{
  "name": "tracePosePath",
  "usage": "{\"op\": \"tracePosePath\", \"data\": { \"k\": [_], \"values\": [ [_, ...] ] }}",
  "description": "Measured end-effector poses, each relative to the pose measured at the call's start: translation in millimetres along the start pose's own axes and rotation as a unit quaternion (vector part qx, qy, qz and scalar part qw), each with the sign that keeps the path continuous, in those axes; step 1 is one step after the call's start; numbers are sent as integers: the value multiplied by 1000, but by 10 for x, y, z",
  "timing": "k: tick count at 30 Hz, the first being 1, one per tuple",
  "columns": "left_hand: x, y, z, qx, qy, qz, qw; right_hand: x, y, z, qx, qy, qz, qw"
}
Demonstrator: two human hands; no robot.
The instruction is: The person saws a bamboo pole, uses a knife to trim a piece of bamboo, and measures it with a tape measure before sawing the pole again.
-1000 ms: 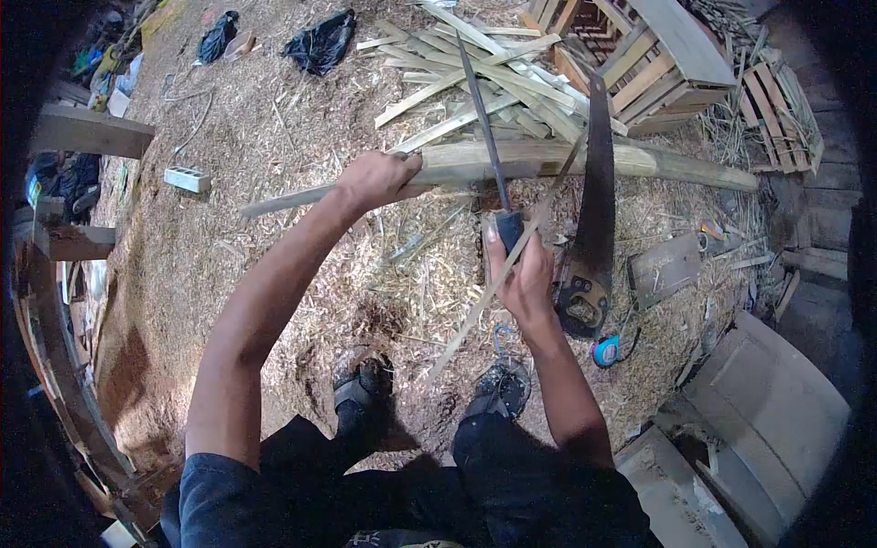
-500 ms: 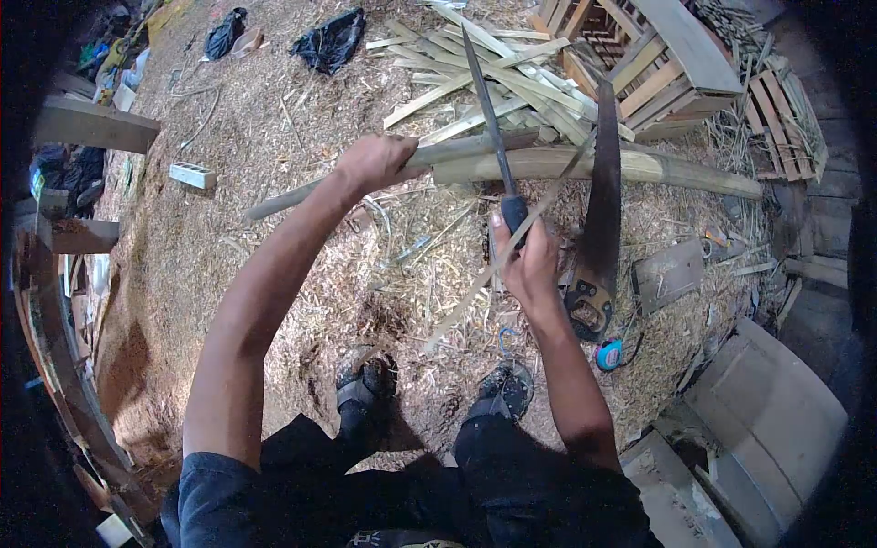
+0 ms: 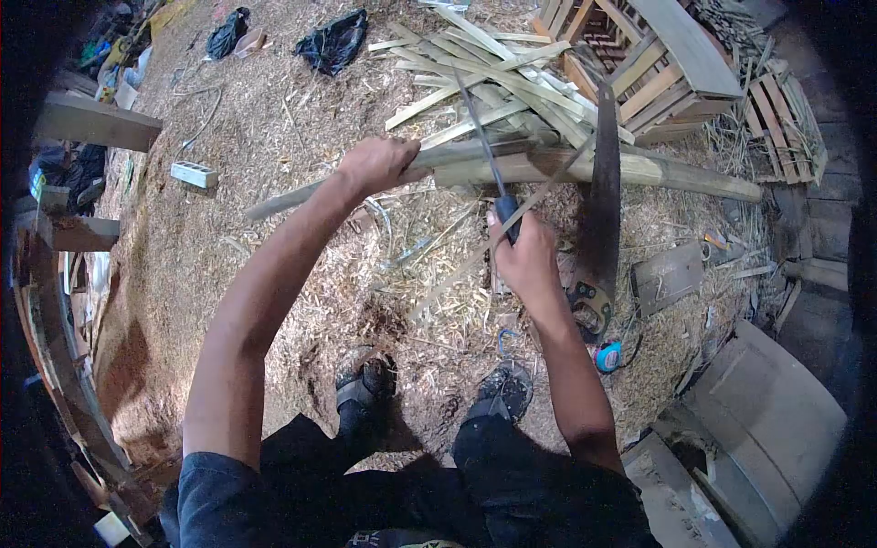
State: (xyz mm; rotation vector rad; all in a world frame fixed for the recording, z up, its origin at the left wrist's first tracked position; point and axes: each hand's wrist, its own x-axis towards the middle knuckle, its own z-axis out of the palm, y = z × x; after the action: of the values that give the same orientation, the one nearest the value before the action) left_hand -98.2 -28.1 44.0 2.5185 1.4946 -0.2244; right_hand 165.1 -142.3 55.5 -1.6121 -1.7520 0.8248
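My left hand [image 3: 379, 164] is wrapped round a slim wooden pole [image 3: 297, 196], whose far end overlaps a thicker log [image 3: 667, 172] lying crosswise. In my right hand [image 3: 528, 256] is the black handle of a long, narrow-bladed knife [image 3: 480, 123]. Its blade points away from me and crosses the pole to the right of my left hand. A thin wooden strip [image 3: 457, 274] slants past the knife handle, its upper end by the log. Just right of my right hand, a handsaw [image 3: 603, 205] leans against the log, handle toward me.
Pale split strips [image 3: 512, 78] are heaped beyond the log, with a slatted wooden crate [image 3: 671, 68] at the right. A teal tape measure [image 3: 608, 356] and a flat board [image 3: 670, 277] lie near the saw. Shavings cover the ground. Wooden beams [image 3: 96, 123] stand at the left.
My right hand and the knife have shifted slightly left and toward me, and the blade tip has come down. The thin strip's lower end has swung a little. My left hand stays put.
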Motion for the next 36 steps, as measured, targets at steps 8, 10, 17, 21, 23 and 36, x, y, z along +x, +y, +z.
{"op": "tracePosePath", "data": {
  "k": [8,10,17,21,23,36],
  "values": [
    [12,-38,64,-25,13,8,1000,-42,6,-8,71,80,-60,992],
    [14,-33,25,-22,17,13,1000,-25,42,22,59,52,-22,997],
    [14,-58,117,-10,24,11,1000,39,-298,-96,110,97,-60,987],
    [9,-39,64,-10,31,10,999,60,91,86,72,54,-29,996],
    [1,-36,59,-11,11,5,1000,57,279,142,-20,-27,43,999],
    [-31,-6,70,-64,-2,-20,998,-38,82,60,89,42,17,995]
  ]
}}
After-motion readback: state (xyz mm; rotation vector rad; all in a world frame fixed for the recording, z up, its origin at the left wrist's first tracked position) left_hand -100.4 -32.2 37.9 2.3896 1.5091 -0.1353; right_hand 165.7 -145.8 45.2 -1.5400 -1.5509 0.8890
